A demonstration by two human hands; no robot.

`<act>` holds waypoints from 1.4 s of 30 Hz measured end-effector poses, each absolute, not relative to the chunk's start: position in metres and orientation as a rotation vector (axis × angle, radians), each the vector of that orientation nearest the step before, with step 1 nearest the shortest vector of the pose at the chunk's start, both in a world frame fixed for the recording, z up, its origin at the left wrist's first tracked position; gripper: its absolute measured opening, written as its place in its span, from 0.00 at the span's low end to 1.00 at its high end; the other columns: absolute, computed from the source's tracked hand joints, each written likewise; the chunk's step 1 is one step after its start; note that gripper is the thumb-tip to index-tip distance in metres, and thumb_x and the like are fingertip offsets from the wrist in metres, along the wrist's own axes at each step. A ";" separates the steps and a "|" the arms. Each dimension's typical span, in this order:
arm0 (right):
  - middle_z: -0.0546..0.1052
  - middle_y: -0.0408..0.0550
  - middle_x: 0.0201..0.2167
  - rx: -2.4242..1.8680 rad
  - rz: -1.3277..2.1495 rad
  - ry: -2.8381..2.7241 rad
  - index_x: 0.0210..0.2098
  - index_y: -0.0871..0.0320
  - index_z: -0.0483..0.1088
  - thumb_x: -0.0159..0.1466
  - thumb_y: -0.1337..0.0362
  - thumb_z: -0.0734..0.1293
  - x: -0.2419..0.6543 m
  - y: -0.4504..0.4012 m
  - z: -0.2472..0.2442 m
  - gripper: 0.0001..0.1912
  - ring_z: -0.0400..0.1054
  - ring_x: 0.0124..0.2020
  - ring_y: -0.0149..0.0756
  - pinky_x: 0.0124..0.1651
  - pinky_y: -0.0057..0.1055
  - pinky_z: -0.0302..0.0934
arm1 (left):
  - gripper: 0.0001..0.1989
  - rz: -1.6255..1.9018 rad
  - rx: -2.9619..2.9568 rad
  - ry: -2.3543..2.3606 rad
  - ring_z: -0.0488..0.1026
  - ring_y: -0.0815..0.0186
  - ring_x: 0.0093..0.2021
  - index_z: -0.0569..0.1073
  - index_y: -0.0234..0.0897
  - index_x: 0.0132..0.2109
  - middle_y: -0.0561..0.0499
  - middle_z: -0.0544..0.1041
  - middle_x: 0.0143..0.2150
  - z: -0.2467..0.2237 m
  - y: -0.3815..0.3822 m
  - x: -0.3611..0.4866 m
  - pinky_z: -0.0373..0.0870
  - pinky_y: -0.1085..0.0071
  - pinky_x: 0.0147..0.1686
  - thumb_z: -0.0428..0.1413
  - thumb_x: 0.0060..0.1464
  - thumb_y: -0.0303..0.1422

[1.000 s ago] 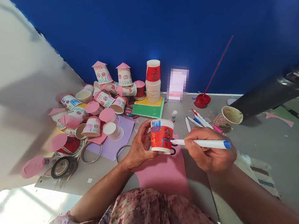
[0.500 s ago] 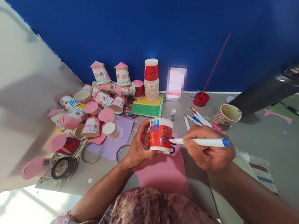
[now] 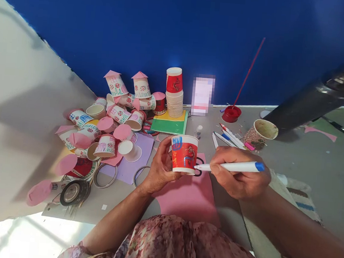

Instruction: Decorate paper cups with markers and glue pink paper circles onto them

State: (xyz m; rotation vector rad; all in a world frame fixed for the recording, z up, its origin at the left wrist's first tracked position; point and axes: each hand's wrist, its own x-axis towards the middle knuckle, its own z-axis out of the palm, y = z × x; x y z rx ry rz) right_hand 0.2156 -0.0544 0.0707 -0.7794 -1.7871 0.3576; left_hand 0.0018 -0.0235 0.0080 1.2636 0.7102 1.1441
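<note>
My left hand is wrapped round a red paper cup with white rims, holding it above the table. Blue marker strokes cover its upper left, and a small blue outline sits low on the right beside a printed dragon. Between the fingers of my right hand is a white felt-tip marker with a blue end, its tip at the cup's lower right side. Below the cup lies a sheet of pink paper, with the black handles of scissors showing behind the cup.
Decorated paper cups with pink paper tops crowd the left. A stack of cups stands on a green and yellow pad. Several markers, a patterned cup and a dark cylinder are at the right. Tape rolls lie front left.
The marker tip has moved down the cup's right side, and the blue line there has grown into a cornered outline. My left hand keeps its hold on the cup, nearly still.
</note>
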 end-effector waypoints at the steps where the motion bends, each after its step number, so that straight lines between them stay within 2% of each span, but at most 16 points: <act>1: 0.72 0.40 0.22 -0.783 0.357 -1.794 0.33 0.55 0.70 0.64 0.74 0.66 0.216 -0.054 0.071 0.07 0.64 0.19 0.29 0.24 0.30 0.58 | 0.46 1.150 1.265 0.709 0.75 0.52 0.58 0.66 0.44 0.63 0.42 0.71 0.63 0.007 -0.023 0.002 0.75 0.59 0.56 0.76 0.38 0.38; 7: 0.72 0.40 0.21 -0.788 0.360 -1.786 0.33 0.55 0.70 0.64 0.74 0.66 0.216 -0.054 0.071 0.08 0.62 0.18 0.29 0.22 0.31 0.57 | 0.47 1.163 1.283 0.721 0.73 0.52 0.60 0.65 0.44 0.63 0.42 0.71 0.63 0.004 -0.021 0.001 0.73 0.59 0.58 0.77 0.37 0.36; 16: 0.74 0.42 0.23 -0.782 0.414 -1.729 0.34 0.54 0.73 0.64 0.72 0.68 0.214 -0.058 0.064 0.06 0.65 0.20 0.32 0.24 0.32 0.59 | 0.45 1.127 1.308 0.651 0.77 0.55 0.57 0.64 0.48 0.64 0.44 0.73 0.63 0.003 -0.023 0.002 0.74 0.59 0.57 0.75 0.41 0.35; 22: 0.74 0.41 0.22 -0.783 0.404 -1.773 0.33 0.55 0.73 0.65 0.71 0.67 0.210 -0.058 0.068 0.06 0.66 0.20 0.30 0.24 0.30 0.59 | 0.43 1.117 1.379 0.685 0.76 0.55 0.57 0.64 0.47 0.64 0.43 0.69 0.65 0.007 -0.023 0.003 0.76 0.60 0.55 0.74 0.43 0.35; 28: 0.74 0.41 0.22 -0.807 0.350 -1.783 0.33 0.54 0.72 0.64 0.72 0.67 0.209 -0.060 0.070 0.06 0.68 0.20 0.31 0.24 0.29 0.60 | 0.44 1.154 1.384 0.690 0.76 0.56 0.55 0.64 0.45 0.63 0.42 0.70 0.63 0.010 -0.025 0.005 0.75 0.61 0.54 0.75 0.42 0.37; 35: 0.73 0.41 0.22 -0.780 0.342 -1.766 0.33 0.54 0.71 0.64 0.73 0.67 0.211 -0.059 0.069 0.07 0.65 0.19 0.29 0.24 0.29 0.58 | 0.45 1.154 1.345 0.674 0.77 0.56 0.55 0.64 0.46 0.63 0.43 0.73 0.62 0.008 -0.026 0.005 0.76 0.61 0.54 0.76 0.41 0.37; 42: 0.73 0.40 0.22 -0.785 0.356 -1.760 0.33 0.54 0.71 0.63 0.74 0.67 0.214 -0.058 0.069 0.08 0.64 0.19 0.30 0.24 0.31 0.59 | 0.46 1.163 1.311 0.728 0.76 0.53 0.57 0.64 0.43 0.64 0.41 0.70 0.64 0.006 -0.026 0.003 0.74 0.58 0.57 0.76 0.40 0.39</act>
